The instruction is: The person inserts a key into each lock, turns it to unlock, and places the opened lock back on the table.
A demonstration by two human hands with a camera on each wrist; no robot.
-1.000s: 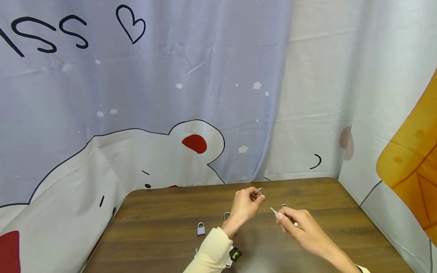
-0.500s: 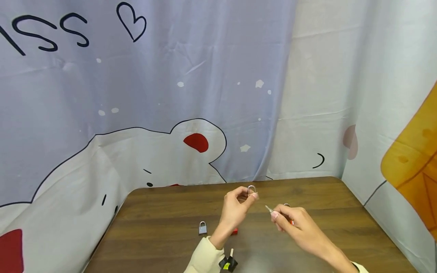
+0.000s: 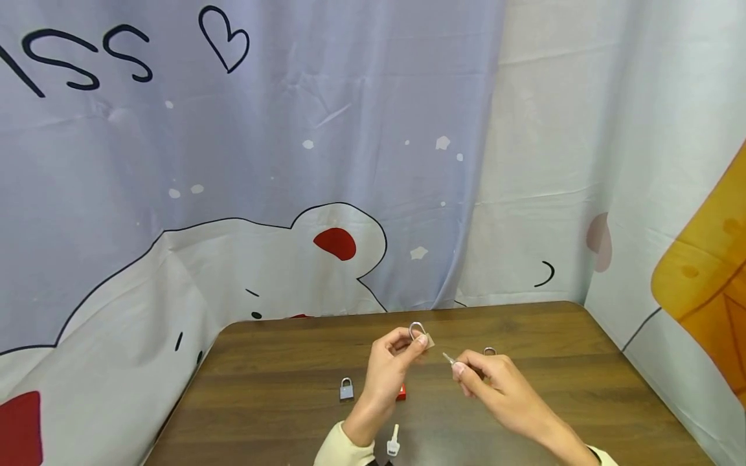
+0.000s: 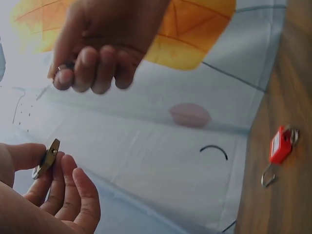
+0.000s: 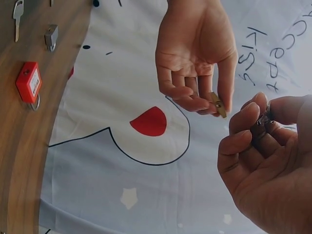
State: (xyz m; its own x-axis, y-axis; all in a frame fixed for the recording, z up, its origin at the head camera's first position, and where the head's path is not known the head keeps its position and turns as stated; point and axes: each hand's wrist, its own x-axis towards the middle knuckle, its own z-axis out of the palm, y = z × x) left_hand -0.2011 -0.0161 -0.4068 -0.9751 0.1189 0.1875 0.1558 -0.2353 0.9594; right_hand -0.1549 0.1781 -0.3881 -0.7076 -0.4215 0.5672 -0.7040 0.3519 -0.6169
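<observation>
Left hand [image 3: 384,370]'s got a brass padlock [image 5: 218,105] pinched in its grip; right hand [image 3: 495,389]'s grip is pinching a key [image 3: 448,358], tip just short of that padlock.

Left hand [image 3: 384,366] pinches a small padlock [image 3: 430,341], shackle up, over the wooden table [image 3: 262,362]; right hand [image 3: 498,385] grips a key [image 3: 447,357], tip toward that lock but apart from it. On the tabletop: grey padlock [image 3: 346,392], red block [image 3: 402,392] partly hidden by the left hand, pale-headed key [image 3: 393,443] nearer the wearer. Metal loop [image 3: 489,350] just beyond right knuckles; printed curtain [image 3: 373,129] behind.
</observation>
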